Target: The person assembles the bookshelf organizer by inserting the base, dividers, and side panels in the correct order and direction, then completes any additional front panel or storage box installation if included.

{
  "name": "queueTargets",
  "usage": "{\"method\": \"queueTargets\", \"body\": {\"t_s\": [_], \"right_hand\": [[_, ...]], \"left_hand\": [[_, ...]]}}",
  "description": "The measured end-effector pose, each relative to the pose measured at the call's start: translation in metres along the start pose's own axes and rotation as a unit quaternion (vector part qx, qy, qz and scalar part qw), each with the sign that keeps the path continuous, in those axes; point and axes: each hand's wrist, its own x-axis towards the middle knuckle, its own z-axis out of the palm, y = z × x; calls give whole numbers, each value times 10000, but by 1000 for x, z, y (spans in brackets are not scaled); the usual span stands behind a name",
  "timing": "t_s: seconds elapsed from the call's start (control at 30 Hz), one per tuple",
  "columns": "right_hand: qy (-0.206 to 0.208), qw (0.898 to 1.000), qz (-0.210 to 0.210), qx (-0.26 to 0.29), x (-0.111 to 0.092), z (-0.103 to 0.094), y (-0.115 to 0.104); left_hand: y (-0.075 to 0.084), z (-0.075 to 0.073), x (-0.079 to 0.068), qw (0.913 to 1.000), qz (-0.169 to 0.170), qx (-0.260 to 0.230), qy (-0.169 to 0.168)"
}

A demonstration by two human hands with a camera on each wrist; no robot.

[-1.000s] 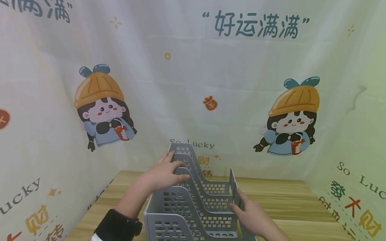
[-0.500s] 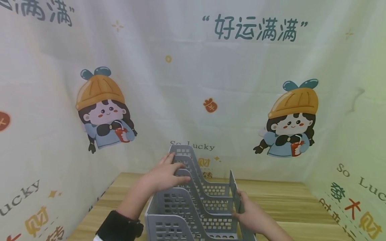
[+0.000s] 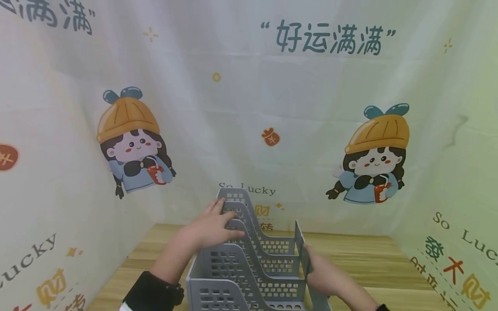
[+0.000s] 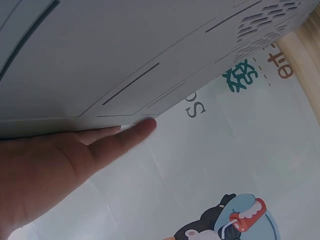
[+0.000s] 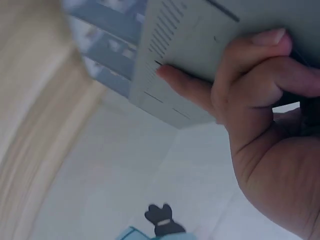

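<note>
A grey plastic file organizer (image 3: 227, 255) with several perforated, sloping dividers stands at the bottom middle of the head view. My left hand (image 3: 204, 229) lies over its left side, with fingers spread across the tall divider tops. In the left wrist view that hand's fingers (image 4: 125, 142) stretch along the smooth outer wall. At the right, my right hand (image 3: 328, 276) presses against the outside of the low end panel (image 3: 301, 248). The right wrist view shows one extended finger (image 5: 187, 87) touching this slotted panel, while others are bent.
The organizer is on a wood-grain table (image 3: 365, 259). A pale fabric backdrop (image 3: 303, 103) with printed cartoon figures and lettering hangs behind the table and along both sides.
My right thumb, earlier over the inner side of the end panel, has slid back outside it. My left hand and the organizer stay in place.
</note>
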Motion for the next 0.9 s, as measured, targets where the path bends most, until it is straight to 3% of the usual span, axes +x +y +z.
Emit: {"method": "queueTargets", "body": {"t_s": [0.2,0.47,0.9], "right_hand": [[-57,9998,-106,-151,4,-14,-10],[-25,9999,95,-102,1,-8,-10],[46,9999,78,-120,-3,-5,-1]], "left_hand": [[3,-1,0,9999,19,86,-76],[3,-2,1,9999,-24,-99,30],[2,0,-3,9999,-14,-146,-7]]}}
